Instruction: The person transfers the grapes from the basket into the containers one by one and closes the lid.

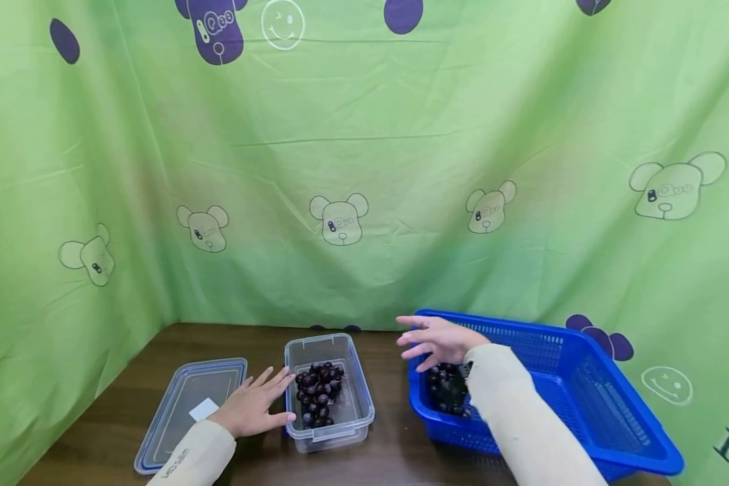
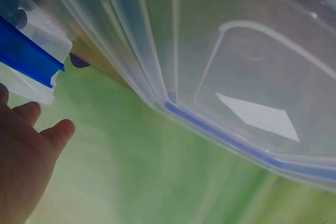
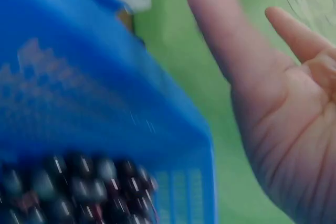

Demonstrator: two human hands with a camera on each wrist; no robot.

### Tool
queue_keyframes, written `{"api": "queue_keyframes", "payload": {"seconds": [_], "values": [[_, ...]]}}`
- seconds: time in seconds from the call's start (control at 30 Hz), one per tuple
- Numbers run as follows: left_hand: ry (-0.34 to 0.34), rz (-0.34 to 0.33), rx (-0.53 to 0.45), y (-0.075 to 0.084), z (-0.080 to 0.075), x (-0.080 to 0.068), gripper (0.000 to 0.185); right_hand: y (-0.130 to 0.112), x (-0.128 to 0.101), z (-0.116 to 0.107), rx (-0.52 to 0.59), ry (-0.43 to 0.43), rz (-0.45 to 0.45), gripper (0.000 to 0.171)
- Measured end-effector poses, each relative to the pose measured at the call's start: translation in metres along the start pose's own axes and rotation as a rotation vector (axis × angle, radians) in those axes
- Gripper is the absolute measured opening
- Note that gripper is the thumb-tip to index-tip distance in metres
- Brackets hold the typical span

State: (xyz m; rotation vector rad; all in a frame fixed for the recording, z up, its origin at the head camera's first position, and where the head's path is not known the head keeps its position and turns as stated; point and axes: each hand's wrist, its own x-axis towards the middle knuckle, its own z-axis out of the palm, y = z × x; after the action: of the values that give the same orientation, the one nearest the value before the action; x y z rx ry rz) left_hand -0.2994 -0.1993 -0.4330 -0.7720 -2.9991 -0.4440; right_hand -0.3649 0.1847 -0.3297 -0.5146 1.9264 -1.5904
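A clear plastic container (image 1: 357, 403) stands mid-table with a bunch of dark grapes (image 1: 319, 391) inside. My left hand (image 1: 256, 408) rests at its left rim, fingers spread and straight. In the left wrist view the thumb and fingers show beside the container's blue-edged side. My right hand (image 1: 439, 339), with spread fingers and nothing held, is over the left end of a blue basket (image 1: 589, 385). Below that hand lie more dark grapes (image 3: 79, 192) in the basket, partly hidden by the wrist in the head view.
To the left of the container lies a clear lid (image 1: 176, 405) with a blue seal and a white label (image 1: 203, 409). Behind the brown table (image 1: 395, 432) hangs a green curtain (image 1: 352, 148) printed with bear heads, also running along the left side.
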Motion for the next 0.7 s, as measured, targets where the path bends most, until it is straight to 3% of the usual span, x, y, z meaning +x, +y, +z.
{"api": "queue_keyframes", "payload": {"seconds": [0.3, 0.47, 0.7], "values": [[-0.022, -0.027, -0.017, 0.001, -0.003, -0.002, 0.073, 0.015, -0.044, -0.051, -0.053, 0.128, 0.057, 0.08], [-0.014, -0.02, -0.015, 0.003, -0.005, -0.002, 0.073, 0.026, -0.06, -0.066, -0.069, 0.194, 0.099, 0.081], [-0.006, 0.002, -0.002, 0.002, -0.002, 0.0, 0.073, 0.045, -0.071, -0.08, -0.049, 0.196, 0.122, 0.083]]}}
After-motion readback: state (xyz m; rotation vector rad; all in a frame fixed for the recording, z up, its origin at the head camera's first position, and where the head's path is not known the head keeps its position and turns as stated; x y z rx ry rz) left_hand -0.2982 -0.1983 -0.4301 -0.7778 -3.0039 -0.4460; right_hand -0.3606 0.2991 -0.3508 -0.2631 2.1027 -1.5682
